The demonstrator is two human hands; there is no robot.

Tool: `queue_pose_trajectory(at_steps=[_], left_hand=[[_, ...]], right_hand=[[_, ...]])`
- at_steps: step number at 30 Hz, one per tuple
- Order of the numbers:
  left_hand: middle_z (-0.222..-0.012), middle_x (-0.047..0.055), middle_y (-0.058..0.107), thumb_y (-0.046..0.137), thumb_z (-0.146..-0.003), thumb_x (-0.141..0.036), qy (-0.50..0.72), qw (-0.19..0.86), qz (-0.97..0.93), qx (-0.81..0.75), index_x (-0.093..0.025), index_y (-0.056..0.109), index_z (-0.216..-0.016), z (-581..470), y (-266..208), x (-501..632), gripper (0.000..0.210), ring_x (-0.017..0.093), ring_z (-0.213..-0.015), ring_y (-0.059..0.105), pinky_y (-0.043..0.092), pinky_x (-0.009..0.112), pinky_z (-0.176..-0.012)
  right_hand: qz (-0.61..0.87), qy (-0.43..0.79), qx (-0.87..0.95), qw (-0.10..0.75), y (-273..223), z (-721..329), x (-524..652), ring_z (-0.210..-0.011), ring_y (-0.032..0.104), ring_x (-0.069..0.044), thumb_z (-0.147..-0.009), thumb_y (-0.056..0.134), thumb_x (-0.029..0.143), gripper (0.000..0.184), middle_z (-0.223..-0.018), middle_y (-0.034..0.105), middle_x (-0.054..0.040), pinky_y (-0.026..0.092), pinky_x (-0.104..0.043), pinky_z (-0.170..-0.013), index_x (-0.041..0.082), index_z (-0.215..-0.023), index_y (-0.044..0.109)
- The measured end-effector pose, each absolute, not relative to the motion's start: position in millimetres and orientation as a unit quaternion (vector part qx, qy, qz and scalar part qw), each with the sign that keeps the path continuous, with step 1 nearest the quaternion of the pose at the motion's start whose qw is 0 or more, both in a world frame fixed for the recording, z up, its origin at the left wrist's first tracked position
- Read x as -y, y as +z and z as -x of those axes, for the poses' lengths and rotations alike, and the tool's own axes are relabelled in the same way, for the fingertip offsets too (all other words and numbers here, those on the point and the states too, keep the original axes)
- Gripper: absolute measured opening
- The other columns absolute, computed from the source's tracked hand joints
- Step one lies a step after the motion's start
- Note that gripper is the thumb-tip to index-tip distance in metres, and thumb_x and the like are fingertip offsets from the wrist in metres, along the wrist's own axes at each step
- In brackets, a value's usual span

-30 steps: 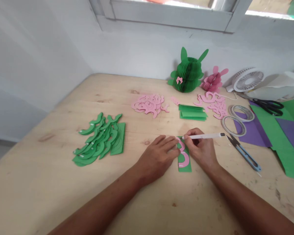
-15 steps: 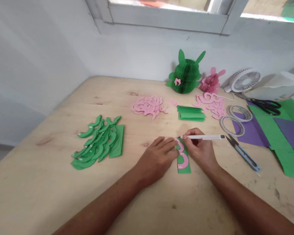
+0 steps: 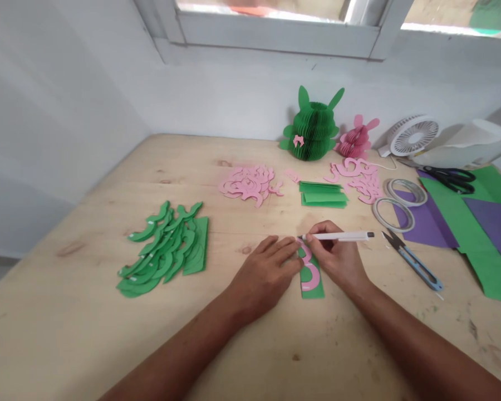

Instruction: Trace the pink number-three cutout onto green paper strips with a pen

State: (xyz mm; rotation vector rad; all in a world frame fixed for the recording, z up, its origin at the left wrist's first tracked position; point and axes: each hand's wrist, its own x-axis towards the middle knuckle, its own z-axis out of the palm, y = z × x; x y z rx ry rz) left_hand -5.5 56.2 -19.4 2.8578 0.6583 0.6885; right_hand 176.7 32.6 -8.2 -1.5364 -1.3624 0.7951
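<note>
A white pen [image 3: 346, 236] is pinched in my right hand [image 3: 336, 253], its dark tip at the top end of a pink curved paper cutout [image 3: 312, 277]. The cutout lies on a narrow green paper strip [image 3: 318, 292] on the table. My left hand [image 3: 271, 270] lies flat, fingers stretched out, with its fingertips pressing on the left side of the cutout and strip. Part of the pink shape is hidden under those fingertips.
Green curved cutouts [image 3: 162, 250] are piled left. Pink cutouts [image 3: 250, 182] and green strips [image 3: 323, 196] lie beyond my hands. To the right are thread snips [image 3: 417, 264], tape rolls [image 3: 394, 214], scissors [image 3: 451, 177] and a fan [image 3: 415, 136]. A green honeycomb paper figure [image 3: 315, 131] stands behind.
The pen's tail has swung slightly and my right hand has shifted a little, its tip still at the top of the pink cutout. My left hand stays in place. The view has shifted slightly.
</note>
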Motion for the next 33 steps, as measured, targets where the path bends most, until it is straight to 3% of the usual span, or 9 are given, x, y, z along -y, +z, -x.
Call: queue_pose_trajectory(at_steps=[33], left_hand=[[-0.124,0.012,0.061,0.037,-0.091,-0.009,0.224,0.072,-0.947,-0.217,-0.016,0.061,-0.102,5.9,-14.4,-55.9,0.028,0.022,-0.123,0.051,0.042,0.043,-0.103]], right_hand=[[0.632,0.316,0.553,0.443,-5.7,-176.5,-33.5,-0.061,0.055,-0.014,-0.078,0.057,0.023,0.004,-0.067,0.058,0.0011,0.044,-0.025,-0.057,0.021,-0.078,0.054]])
